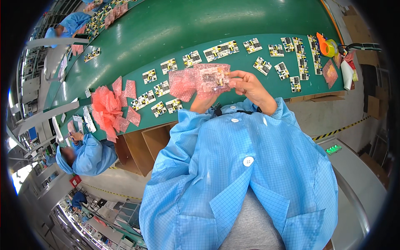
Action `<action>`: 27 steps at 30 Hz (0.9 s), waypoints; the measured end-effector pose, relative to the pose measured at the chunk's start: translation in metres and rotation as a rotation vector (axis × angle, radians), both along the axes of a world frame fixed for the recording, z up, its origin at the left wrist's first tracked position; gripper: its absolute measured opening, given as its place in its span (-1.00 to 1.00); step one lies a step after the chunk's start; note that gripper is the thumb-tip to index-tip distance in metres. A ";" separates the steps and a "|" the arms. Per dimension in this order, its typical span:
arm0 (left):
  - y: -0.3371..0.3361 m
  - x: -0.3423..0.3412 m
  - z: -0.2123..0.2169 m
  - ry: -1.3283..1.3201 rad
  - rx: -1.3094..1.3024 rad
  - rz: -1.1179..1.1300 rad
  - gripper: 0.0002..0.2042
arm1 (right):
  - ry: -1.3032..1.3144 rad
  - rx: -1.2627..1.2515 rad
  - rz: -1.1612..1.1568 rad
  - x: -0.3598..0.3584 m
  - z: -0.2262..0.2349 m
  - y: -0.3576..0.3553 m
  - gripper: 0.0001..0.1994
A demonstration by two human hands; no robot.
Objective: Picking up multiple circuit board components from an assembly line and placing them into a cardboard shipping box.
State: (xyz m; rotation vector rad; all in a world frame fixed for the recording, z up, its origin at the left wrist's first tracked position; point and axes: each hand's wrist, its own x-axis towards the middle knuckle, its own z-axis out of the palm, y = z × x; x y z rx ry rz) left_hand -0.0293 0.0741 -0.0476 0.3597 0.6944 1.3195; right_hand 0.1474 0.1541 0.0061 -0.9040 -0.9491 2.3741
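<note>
Close in front of my body, a pink bubble-wrap bag (203,91) is held up over the table's near edge. A circuit board (216,79) shows through its clear film, its right edge near the bag's right end. My left hand (204,103) is under the bag and holds it from below; its fingers are mostly hidden. With thumb and fingers closed, my right hand (251,88) pinches the right end of the bag and board. Another pink bubble-wrap bag (182,83) lies just left of the held one, partly overlapped by it.
Several loose circuit boards (192,58) lie about the green table (175,25), some in joined strips (301,58). A pile of pink bags (106,104) is at left. An orange tape dispenser (325,45) stands at right. Co-workers in blue (93,156) sit at left.
</note>
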 end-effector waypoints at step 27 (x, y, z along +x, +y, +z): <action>0.003 -0.004 0.038 -0.028 -0.046 0.031 -0.52 | -0.284 0.296 0.030 0.000 0.013 0.000 -0.65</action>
